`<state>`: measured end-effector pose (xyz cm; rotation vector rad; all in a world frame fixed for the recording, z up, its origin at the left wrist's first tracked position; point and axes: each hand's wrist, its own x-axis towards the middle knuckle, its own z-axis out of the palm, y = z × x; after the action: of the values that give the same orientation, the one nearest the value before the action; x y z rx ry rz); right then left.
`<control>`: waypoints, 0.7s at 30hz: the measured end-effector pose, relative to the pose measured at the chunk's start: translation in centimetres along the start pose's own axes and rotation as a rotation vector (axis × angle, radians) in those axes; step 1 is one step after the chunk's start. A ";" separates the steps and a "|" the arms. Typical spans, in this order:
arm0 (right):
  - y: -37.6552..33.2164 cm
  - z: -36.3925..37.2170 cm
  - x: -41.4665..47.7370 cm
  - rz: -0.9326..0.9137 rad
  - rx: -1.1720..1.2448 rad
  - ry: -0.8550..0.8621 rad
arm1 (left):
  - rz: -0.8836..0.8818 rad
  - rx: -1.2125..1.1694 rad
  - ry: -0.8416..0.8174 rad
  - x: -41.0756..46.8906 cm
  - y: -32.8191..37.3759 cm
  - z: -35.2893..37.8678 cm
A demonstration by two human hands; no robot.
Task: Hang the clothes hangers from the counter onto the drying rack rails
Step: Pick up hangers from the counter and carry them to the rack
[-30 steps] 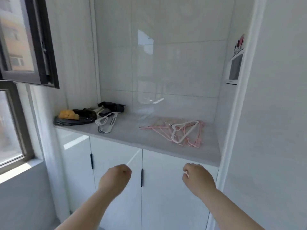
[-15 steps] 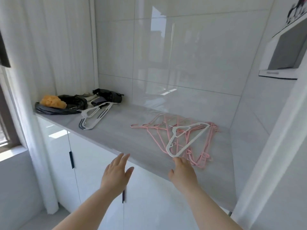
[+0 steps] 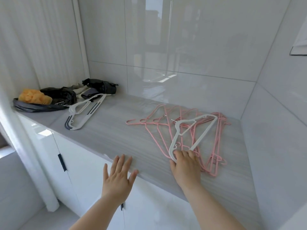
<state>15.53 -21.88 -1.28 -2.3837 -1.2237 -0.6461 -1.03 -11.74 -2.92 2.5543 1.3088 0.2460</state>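
Your left hand (image 3: pixel 118 177) is wide open, fingers spread and holding nothing, tips over the front edge of the counter (image 3: pixel 116 130) low in the middle of the frame. Your right hand (image 3: pixel 186 166) bends its fingers over the near end of the white hanger (image 3: pixel 204 134), thumb beside it. That hanger lies on the pink hangers (image 3: pixel 219 140) — right of the middle.

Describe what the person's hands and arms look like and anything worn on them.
Both are bare: the left hand and right hand wear no gloves, and no rings, watch or bracelet show. The forearms run uncovered to the bottom edge of the picture, with no sleeve in view.
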 end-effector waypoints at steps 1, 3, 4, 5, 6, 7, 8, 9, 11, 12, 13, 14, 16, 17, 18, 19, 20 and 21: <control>0.0 0.0 0.1 0.009 -0.004 0.025 | 0.005 0.008 -0.005 0.1 0.0 -0.1; 0.1 0.2 0.3 0.005 -0.029 0.089 | 0.010 0.009 -0.004 0.2 -0.1 -0.2; 0.3 0.4 0.2 -0.001 -0.043 0.119 | 0.013 0.007 -0.004 0.1 -0.2 -0.2; 0.4 0.6 0.2 -0.006 -0.054 0.146 | 0.019 0.001 -0.002 0.1 -0.2 -0.2; 0.6 0.8 0.2 -0.003 -0.050 0.163 | 0.026 -0.006 0.003 0.1 -0.2 -0.2; 0.7 1.0 0.3 0.010 -0.032 0.182 | 0.032 -0.011 0.006 0.1 -0.3 -0.2; 0.9 1.1 0.3 0.028 0.003 0.208 | 0.036 -0.014 0.009 0.1 -0.3 -0.2; 0.9 1.1 0.3 0.049 0.049 0.238 | 0.038 -0.014 0.009 0.0 -0.4 -0.3; 1.0 0.9 0.4 0.104 0.144 0.284 | 0.045 -0.009 0.001 0.0 -0.4 -0.5; 1.0 0.7 0.5 0.124 0.172 0.310 | 0.050 -0.004 -0.004 -0.1 -0.5 -0.6; 1.0 0.6 0.6 0.134 0.188 0.341 | 0.058 0.005 -0.011 -0.1 -0.6 -0.7; 1.0 0.4 0.5 0.149 0.203 0.373 | 0.066 0.014 -0.020 -0.1 -0.6 -0.9; 1.2 0.1 0.6 0.174 0.251 0.447 | 0.078 0.030 -0.031 -0.1 -0.7 -1.2; 1.4 0.0 0.6 0.179 0.275 0.486 | 0.082 0.036 -0.040 -0.1 -0.8 -1.4; 1.6 -0.2 0.6 0.171 0.286 0.523 | 0.087 0.040 -0.048 -0.1 -0.9 -1.5; 1.8 -0.5 0.6 0.163 0.293 0.550 | 0.091 0.045 -0.058 -0.2 -0.9 -1.7; 2.1 -0.9 0.8 0.159 0.296 0.571 | 0.097 0.050 -0.065 -0.2 -1.0 -1.7; 2.4 -1.4 0.9 0.161 0.297 0.587 | 0.101 0.053 -0.072 -0.3 -0.9 -1.8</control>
<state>17.65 -23.28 0.06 -1.8341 -0.7980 -0.9476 -2.37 -11.16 -1.49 2.6509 1.1780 0.1383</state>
